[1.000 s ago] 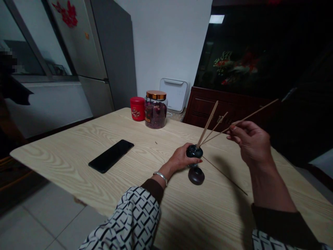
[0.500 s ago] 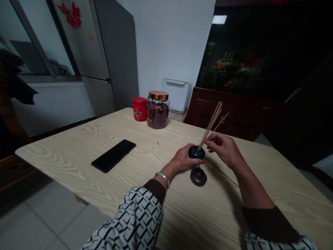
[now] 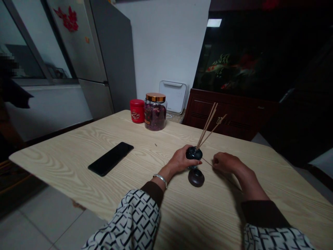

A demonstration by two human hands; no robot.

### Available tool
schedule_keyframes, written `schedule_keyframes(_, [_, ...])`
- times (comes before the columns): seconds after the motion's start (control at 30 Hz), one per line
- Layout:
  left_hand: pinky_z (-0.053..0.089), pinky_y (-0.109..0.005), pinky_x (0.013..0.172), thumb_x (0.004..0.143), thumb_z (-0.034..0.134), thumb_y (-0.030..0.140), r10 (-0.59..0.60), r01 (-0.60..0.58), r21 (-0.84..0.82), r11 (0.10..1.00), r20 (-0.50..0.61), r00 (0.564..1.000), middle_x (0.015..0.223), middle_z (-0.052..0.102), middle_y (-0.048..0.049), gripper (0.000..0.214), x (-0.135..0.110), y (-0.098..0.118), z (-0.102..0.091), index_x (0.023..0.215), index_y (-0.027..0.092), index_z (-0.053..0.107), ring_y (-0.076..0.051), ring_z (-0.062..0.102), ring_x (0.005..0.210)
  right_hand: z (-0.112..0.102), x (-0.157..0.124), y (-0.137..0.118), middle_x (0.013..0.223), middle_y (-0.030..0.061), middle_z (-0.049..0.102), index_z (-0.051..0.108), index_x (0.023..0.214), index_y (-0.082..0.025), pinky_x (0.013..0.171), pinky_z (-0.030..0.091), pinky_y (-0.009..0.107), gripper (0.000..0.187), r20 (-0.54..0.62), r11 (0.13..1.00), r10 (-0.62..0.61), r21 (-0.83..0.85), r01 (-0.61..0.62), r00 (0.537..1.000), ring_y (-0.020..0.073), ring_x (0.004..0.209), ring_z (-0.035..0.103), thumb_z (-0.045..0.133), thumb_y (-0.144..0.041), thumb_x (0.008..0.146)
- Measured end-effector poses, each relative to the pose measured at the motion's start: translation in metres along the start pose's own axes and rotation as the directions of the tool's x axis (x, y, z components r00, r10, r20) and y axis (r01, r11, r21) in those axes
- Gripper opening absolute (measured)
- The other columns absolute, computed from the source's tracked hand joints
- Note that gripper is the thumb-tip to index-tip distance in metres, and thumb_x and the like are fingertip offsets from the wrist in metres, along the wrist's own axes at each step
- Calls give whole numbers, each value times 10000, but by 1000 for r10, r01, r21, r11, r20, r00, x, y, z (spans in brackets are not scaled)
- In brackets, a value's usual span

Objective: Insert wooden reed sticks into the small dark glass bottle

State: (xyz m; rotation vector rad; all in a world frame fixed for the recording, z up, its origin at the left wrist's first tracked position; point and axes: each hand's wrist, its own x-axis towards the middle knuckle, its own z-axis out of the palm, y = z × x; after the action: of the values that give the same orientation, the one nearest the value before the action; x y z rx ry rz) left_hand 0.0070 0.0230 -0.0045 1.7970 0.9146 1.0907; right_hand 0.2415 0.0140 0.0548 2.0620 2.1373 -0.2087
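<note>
My left hand (image 3: 179,159) is wrapped round the side of a small dark glass diffuser bottle (image 3: 194,153) standing on the table. Several thin reed sticks (image 3: 206,126) rise out of its neck, leaning right; one bears a small cut-out ornament (image 3: 219,120). Just in front of the bottle lies a round dark brown cap (image 3: 196,177) with a hole in its top. To the right, my right hand (image 3: 226,162) is low over the table, fingers curled closed, above a loose reed stick (image 3: 207,162) lying there. Its fingertips are hidden, so whether they grip that stick does not show.
A black phone (image 3: 111,158) lies on the wooden table (image 3: 78,146) at left. Towards the back stand a red canister (image 3: 137,111) and a copper-lidded jar (image 3: 155,114) of dried petals. A tiny stick fragment (image 3: 155,144) lies mid-table. Behind are a fridge (image 3: 114,62) and a fish tank (image 3: 234,52).
My right hand has left the reeds at the bottle's neck and dropped down to the right, over the loose stick. The ornamented reed now leans free in the bottle. My left hand keeps its hold.
</note>
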Motion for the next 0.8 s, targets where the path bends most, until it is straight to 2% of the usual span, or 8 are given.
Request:
schedule_keyframes(0.2, [496, -313, 867, 627, 861, 460, 4, -4, -8, 1000, 5, 1000, 1063, 688, -60, 688, 0, 0, 0, 1203, 186, 602, -221, 633, 983, 6, -1, -3, 982, 155, 738, 734, 850, -184, 629, 402, 336, 201, 18, 1000, 19, -14, -19, 1000, 312, 869, 685, 649, -311, 721])
schedule_keyframes(0.33, [493, -314, 867, 639, 855, 455, 11, -11, -4, 1000, 7, 1000, 1060, 689, -61, 672, -1, 1, 0, 1203, 188, 605, -216, 632, 974, 6, 2, -2, 958, 137, 735, 715, 785, -194, 647, 427, 337, 151, -12, 1000, 20, -4, -21, 1000, 296, 859, 685, 667, -321, 717])
schedule_keyframes(0.4, [494, -314, 864, 632, 858, 457, 7, -7, 2, 1000, 3, 1000, 1058, 690, -62, 681, -1, 2, 0, 1204, 188, 606, -218, 633, 971, 4, 4, 3, 904, 116, 736, 694, 727, -201, 648, 442, 327, 103, -85, 995, 17, 101, -9, 996, 271, 823, 682, 668, -301, 716])
schedule_keyframes(0.47, [496, -313, 860, 626, 862, 457, 6, -6, 1, 1000, 0, 1000, 1061, 690, -63, 686, -1, 3, -1, 1203, 187, 606, -221, 634, 974, -1, 4, 10, 814, 97, 733, 667, 687, -199, 636, 460, 310, 100, -173, 951, 18, 308, 37, 985, 233, 739, 679, 651, -284, 738])
schedule_keyframes(0.53, [497, -312, 856, 632, 860, 449, 7, -7, -11, 1000, 6, 1000, 1065, 692, -64, 675, -1, 3, -1, 1200, 188, 605, -222, 637, 976, -9, 3, 17, 770, 85, 733, 644, 691, -192, 606, 474, 284, 137, -251, 854, 43, 512, 95, 967, 190, 651, 668, 610, -288, 783])
schedule_keyframes(0.6, [499, -314, 855, 640, 857, 441, 9, -8, -26, 1000, 15, 1000, 1067, 694, -65, 663, -1, 3, -1, 1199, 190, 602, -222, 640, 976, -18, -1, 21, 791, 85, 737, 633, 725, -186, 536, 462, 251, 149, -338, 696, 129, 701, 158, 932, 156, 597, 653, 597, -307, 803])
schedule_keyframes(0.7, [501, -322, 863, 640, 857, 438, 4, -3, -32, 999, 13, 1000, 1069, 695, -69, 663, -1, 2, -1, 1199, 189, 602, -224, 641, 978, -32, -10, 19, 791, 68, 721, 631, 735, -179, 429, 397, 196, 130, -420, 313, 357, 895, 317, 834, 115, 555, 617, 681, -299, 732])
schedule_keyframes(0.8, [500, -330, 874, 633, 861, 439, -3, 3, -23, 1000, 5, 1000, 1073, 693, -74, 672, -1, 1, -1, 1202, 187, 605, -227, 639, 985, -43, -17, 10, 749, 33, 700, 655, 747, -180, 419, 406, 162, 137, -415, 14, 453, 889, 458, 789, 87, 553, 589, 740, -240, 658])
